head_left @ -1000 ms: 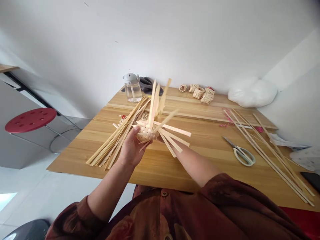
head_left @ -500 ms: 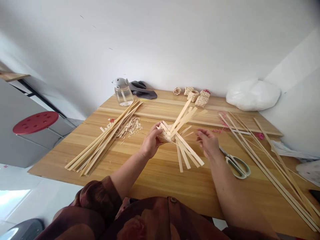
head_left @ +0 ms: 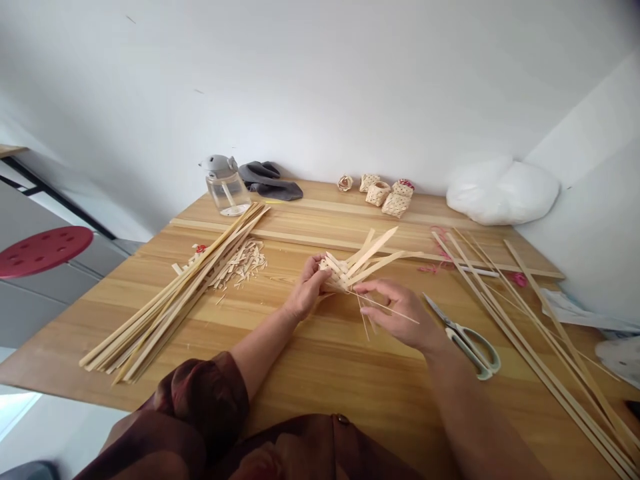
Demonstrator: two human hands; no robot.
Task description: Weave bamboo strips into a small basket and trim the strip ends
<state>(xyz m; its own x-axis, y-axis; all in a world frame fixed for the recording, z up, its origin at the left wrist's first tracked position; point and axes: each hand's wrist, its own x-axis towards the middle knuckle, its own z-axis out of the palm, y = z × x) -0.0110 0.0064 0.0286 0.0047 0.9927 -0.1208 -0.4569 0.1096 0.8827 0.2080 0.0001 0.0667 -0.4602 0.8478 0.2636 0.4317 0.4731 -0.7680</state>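
My left hand (head_left: 307, 290) is closed on a small woven piece (head_left: 341, 283) of pale flat strips, thumb on top. Loose strip ends (head_left: 375, 250) fan out from it to the upper right, while thinner ends point down and right, some seen edge-on. My right hand (head_left: 400, 317) is at the right side of the weave, thumb and forefinger apart around those thin ends; no firm grip on them shows. Right of that hand lie scissors (head_left: 467, 340) with pale handles, blades slightly parted.
A strip bundle (head_left: 175, 293) and offcuts (head_left: 243, 263) lie left; long strips (head_left: 540, 347) lie right. A water bottle (head_left: 227, 187), grey cloth (head_left: 270, 181), small woven baskets (head_left: 379, 193) and a white bag (head_left: 503, 193) line the back. A red stool (head_left: 45, 250) stands left.
My right hand has moved left to the weave's strip ends. The woven piece has turned, so the lower strips now look thin. The view has shifted slightly right.
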